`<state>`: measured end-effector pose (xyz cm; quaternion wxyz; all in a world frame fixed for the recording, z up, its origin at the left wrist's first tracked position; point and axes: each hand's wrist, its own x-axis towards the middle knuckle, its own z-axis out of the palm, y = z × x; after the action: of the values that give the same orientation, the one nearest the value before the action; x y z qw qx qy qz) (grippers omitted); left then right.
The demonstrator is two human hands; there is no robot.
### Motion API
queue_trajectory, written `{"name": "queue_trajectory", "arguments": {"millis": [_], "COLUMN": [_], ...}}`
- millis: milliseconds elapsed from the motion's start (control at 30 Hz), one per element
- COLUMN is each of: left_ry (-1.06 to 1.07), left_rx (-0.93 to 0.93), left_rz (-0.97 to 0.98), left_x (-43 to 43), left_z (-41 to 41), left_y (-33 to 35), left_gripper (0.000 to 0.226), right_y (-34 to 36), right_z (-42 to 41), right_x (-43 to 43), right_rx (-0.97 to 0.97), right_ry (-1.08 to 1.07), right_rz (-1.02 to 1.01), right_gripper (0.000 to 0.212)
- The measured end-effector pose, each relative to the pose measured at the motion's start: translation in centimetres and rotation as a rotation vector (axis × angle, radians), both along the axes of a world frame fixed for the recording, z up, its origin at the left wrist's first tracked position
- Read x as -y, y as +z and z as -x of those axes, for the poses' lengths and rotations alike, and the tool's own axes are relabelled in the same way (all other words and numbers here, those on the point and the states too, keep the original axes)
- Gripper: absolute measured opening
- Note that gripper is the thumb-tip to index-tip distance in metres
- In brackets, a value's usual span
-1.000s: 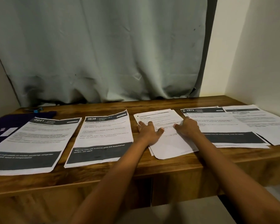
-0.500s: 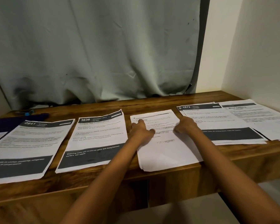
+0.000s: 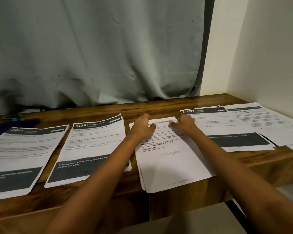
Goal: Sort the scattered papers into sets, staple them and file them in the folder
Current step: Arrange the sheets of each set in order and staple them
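The tabletop is warm brown wood streaked with darker grain. Behind it hangs a pale grey-green curtain edged in dark grey, beside a cream wall. The 2641 sheet, 3638 sheet and 1573 sheet are white with dark slate bands top and bottom, lettered white. The middle stack is plain white with black print. The folder at far left is deep purple.

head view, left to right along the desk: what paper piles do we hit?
2641 sheet → 3638 sheet → plain white stack → 1573 stack → Mirror Cleaning sheet
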<state>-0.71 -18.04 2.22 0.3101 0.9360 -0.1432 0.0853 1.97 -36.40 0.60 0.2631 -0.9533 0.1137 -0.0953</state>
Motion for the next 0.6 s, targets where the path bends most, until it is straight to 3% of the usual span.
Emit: {"name": "queue_trajectory", "arguments": {"millis": [133, 200, 433, 600], "left_ry": [-0.032, -0.045, -0.038, -0.039], "left_rx": [-0.052, -0.032, 0.013, 0.002], "left_rz": [0.036, 0.01, -0.153, -0.071], "left_x": [-0.3, -0.4, -0.3, -0.3], "left_z": [-1.7, -2.4, -4.0, -4.3], "left_y": [-2.0, -2.9, -5.0, -5.0], "left_gripper": [0.055, 0.063, 0.08, 0.088], "right_y": [-2.1, -2.4, -2.5, -1.6], "right_z": [0.1, -0.2, -1.1, -0.1], "right_x": [-0.3, -0.4, 0.2, 0.4], "right_rx": [0.071, 0.115, 0.273, 0.349], "right_ry": [-0.06, -0.076, -0.048, 0.017], "right_rz": [0.032, 0.031, -0.342, -0.503], "right_gripper": [0.062, 0.062, 0.021, 0.009]}}
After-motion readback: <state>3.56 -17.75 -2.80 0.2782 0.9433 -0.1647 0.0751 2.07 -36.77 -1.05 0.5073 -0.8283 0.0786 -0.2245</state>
